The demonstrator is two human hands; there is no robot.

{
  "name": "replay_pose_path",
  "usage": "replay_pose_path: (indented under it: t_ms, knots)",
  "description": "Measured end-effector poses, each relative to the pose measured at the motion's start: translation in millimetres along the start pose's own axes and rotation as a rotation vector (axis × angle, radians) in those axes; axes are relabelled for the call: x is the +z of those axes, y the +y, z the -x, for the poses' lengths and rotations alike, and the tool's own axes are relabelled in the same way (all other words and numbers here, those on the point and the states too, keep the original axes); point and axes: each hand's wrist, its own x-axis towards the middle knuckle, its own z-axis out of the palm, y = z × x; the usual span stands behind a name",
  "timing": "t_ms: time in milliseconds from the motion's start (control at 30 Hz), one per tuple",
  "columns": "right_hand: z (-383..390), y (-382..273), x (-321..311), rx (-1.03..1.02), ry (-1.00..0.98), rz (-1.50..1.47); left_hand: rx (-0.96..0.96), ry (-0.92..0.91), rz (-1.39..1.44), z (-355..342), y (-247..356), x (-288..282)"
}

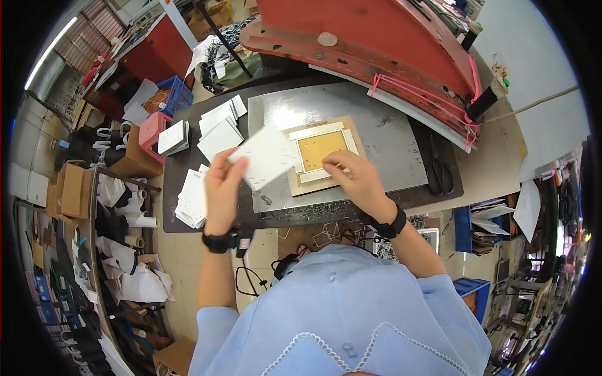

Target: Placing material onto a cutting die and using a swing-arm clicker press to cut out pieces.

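Note:
My left hand (223, 182) grips a white square sheet (266, 158) by its left edge, thumb on top. Small marks or slots show on the sheet, which is held tilted above the metal plate (392, 150). On that plate lies a flat wooden board (310, 187) bearing a white rectangular frame (352, 141) with a yellow panel (323, 150) inside. The sheet's right corner overlaps the frame's left side in view. My right hand (359, 180) is over the frame's lower right, its thumb and fingers pinched together. Whatever lies between those fingertips is too small to make out.
White sheets are stacked on the dark table at left (221, 128) and nearer me (192, 199). A red machine head (370, 44) overhangs the far side. Black-handled scissors (440, 175) lie at right. A pink stool (150, 135) with sheets stands beyond the table's left edge.

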Motion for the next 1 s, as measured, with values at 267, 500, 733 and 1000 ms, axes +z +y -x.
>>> replay_pose_path:
  t_ms: [267, 500, 733, 1000]
  knots:
    - [-7, 16, 27, -0.37, 0.027, 0.391, 0.102, 0.412, -0.819, 25, -25, -138]
    - [-23, 13, 20, -0.309, 0.199, 0.185, 0.303, 0.06, -1.115, -38, -48, -103]
    - [44, -43, -83, 0.048, 0.151, 0.055, 0.295, -0.064, -1.426, -82, -76, -112]
    - [193, -7, -184, 0.547, -0.062, 0.61, 0.32, -0.118, -1.462, -88, -61, -107]
